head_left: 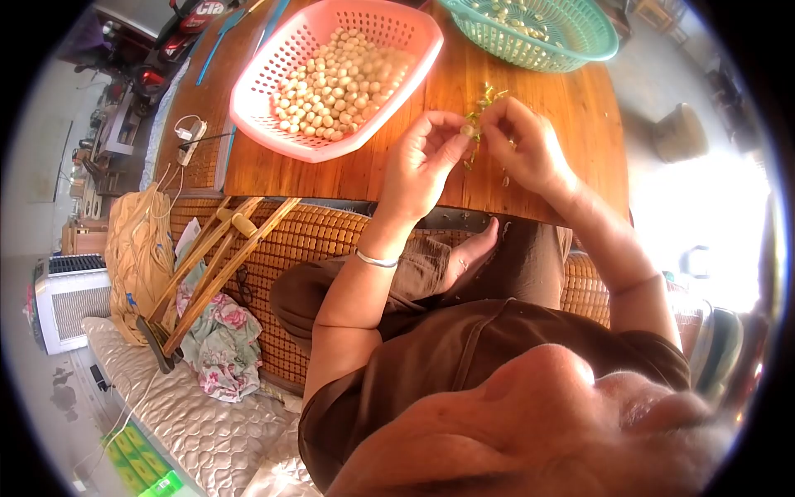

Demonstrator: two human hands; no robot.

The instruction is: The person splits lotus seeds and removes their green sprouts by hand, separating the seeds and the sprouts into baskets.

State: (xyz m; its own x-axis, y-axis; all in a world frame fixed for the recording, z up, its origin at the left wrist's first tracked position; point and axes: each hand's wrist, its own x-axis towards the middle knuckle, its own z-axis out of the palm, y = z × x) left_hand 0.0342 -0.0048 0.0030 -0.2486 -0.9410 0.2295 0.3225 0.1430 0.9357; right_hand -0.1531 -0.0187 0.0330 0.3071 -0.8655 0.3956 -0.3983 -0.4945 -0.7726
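My left hand (426, 161) pinches a small round pale item (468, 130) between thumb and forefinger, above the near part of the wooden table (331, 178). Close to its right, my right hand (523, 142) has its thumb and fingers curled together; what they hold, if anything, is hidden. Green and yellowish scraps (487, 98) lie between and beyond both hands. Left of my left hand stands a pink perforated basket (248, 103) with many round, pale items (339, 83) in it. A green basket (571, 56) at the table's far right holds some small pale pieces.
A blue stick-like tool (217, 45) and a white power strip (192, 139) are at the left. Wooden crutches (217, 269) lean against the woven seat (281, 248), near a floral cloth (224, 340). A bucket-like stool (681, 132) stands right of the table.
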